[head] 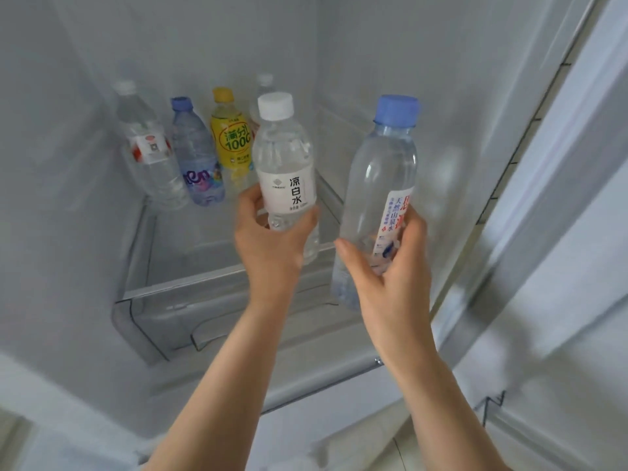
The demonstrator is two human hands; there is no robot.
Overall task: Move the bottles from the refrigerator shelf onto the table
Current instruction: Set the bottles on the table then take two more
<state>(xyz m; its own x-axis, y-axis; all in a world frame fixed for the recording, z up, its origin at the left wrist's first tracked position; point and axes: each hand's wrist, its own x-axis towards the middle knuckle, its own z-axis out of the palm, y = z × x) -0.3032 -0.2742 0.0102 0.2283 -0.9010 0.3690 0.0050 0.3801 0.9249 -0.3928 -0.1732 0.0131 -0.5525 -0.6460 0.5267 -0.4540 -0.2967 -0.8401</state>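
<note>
We see the inside of a household fridge, likely a home kitchen: white inner walls (373,62), glass shelf (190,253), clear drawer (163,321), drink bottles (190,151) standing in a row, door seal (530,130).

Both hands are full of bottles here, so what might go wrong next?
The left hand grips the white-capped bottle only near its base, so it might tip or slip. The right hand holds the blue-capped bottle tilted, close to the fridge wall; it might bump it.

White-cap bottle (284,171) label reads "凉白水". Yellow bottle (232,141), behind it to left, reads "1000". Blue-cap bottle (380,185), right of it: "天然山泉水".
</note>
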